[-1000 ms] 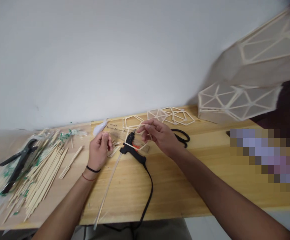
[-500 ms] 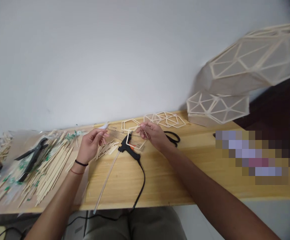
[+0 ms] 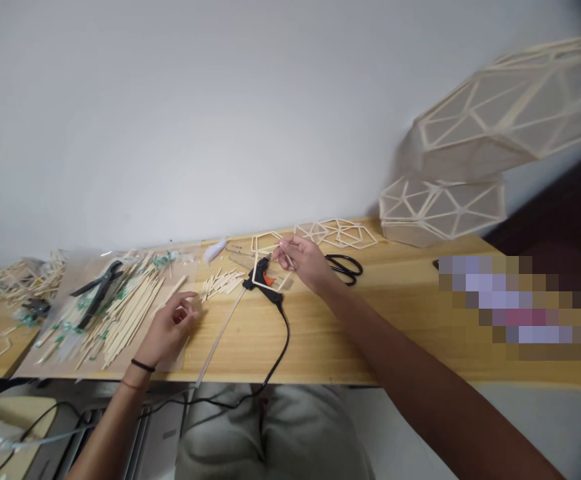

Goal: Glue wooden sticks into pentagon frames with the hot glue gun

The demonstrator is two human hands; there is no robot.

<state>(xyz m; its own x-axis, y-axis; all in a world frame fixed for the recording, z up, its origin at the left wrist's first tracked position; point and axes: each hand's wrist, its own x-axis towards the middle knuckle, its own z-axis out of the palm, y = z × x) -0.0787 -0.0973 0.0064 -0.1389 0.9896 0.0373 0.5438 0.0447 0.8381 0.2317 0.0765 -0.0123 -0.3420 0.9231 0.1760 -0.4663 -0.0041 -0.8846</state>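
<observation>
My right hand [image 3: 300,260] pinches a small pentagon-like frame of thin wooden sticks [image 3: 254,272], held above a black glue gun [image 3: 269,293] with an orange trigger. My left hand [image 3: 173,327] hovers beside the short cut sticks [image 3: 220,283], its fingers curled but apart, with nothing seen in them. Long wooden sticks [image 3: 133,310] lie to its left on a plastic sheet. A clear glue stick [image 3: 220,338] sticks out from the back of the glue gun.
Black-handled scissors [image 3: 344,268] lie right of my right hand. Behind are flat stick frames [image 3: 337,233]. Black cutters [image 3: 101,293] rest on the sheet. Large covered stick structures [image 3: 443,210] stand at the back right. The black cord [image 3: 286,347] hangs over the table edge.
My left hand has moved away from the frame, down and to the left, and its fingers have loosened. My right hand keeps hold of the frame. The view has shifted slightly.
</observation>
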